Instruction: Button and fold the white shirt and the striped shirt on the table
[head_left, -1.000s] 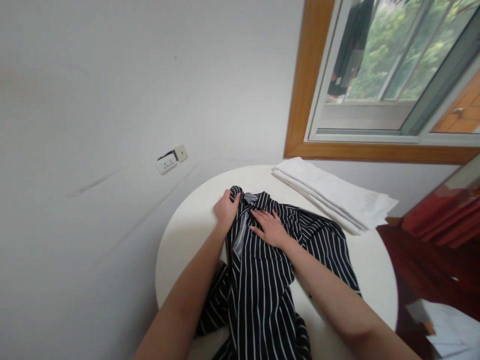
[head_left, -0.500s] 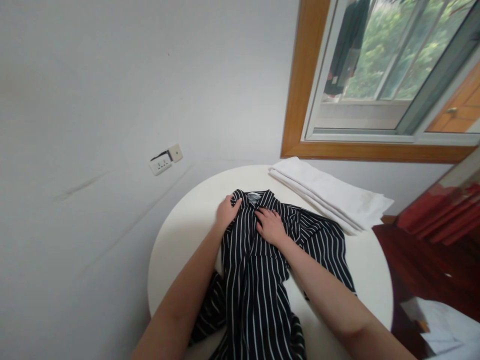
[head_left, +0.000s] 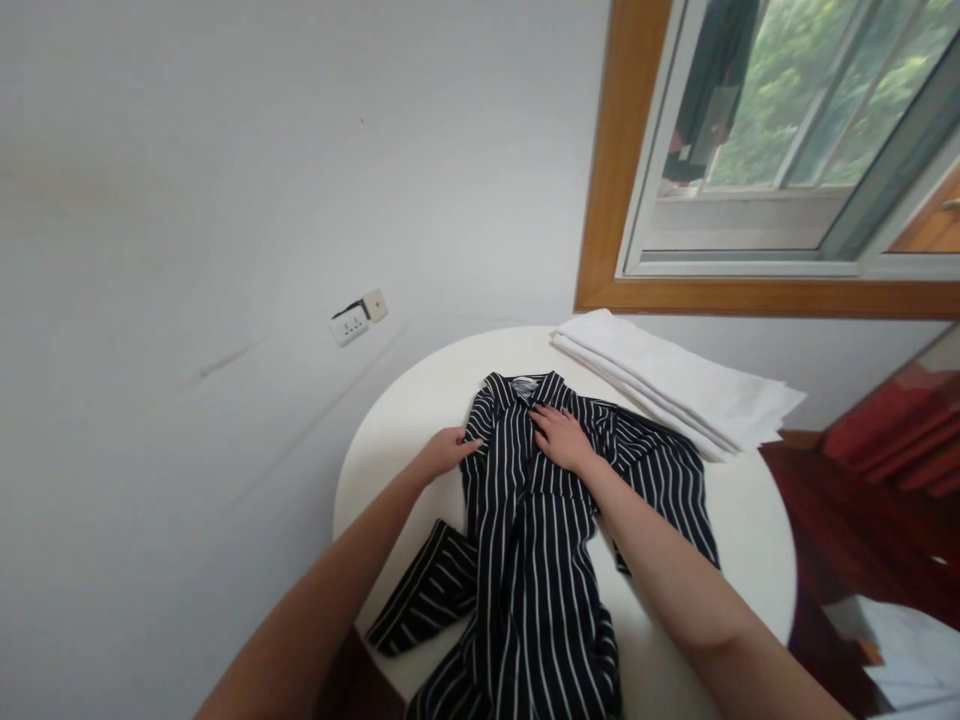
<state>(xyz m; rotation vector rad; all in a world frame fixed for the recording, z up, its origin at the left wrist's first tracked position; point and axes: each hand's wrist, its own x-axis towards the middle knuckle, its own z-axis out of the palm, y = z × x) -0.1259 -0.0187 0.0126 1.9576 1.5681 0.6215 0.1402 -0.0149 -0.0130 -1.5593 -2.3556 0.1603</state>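
A black shirt with white stripes (head_left: 544, 560) lies front up on a round white table (head_left: 405, 415), its collar pointing toward the wall. My left hand (head_left: 445, 452) pinches the shirt's edge just below the shoulder on the left side. Flat on the chest, beside the button placket under the collar, rests my right hand (head_left: 564, 438) with its fingers stretched out. The left sleeve's lower part (head_left: 427, 585) sticks out toward the near left from under the body. On the right the other sleeve (head_left: 671, 485) is spread out, partly covered by my right forearm.
Folded white cloth (head_left: 675, 385) lies at the table's far right edge. Behind stand a wall with a socket (head_left: 350, 325) and a wood-framed window (head_left: 720, 297). Red fabric (head_left: 900, 430) hangs at the right, and a white object (head_left: 907, 640) sits low at the right.
My left hand has slid from beside the collar down and outward to the shirt's left edge. More of the left sleeve shows. My right hand stays on the chest; the view has shifted slightly.
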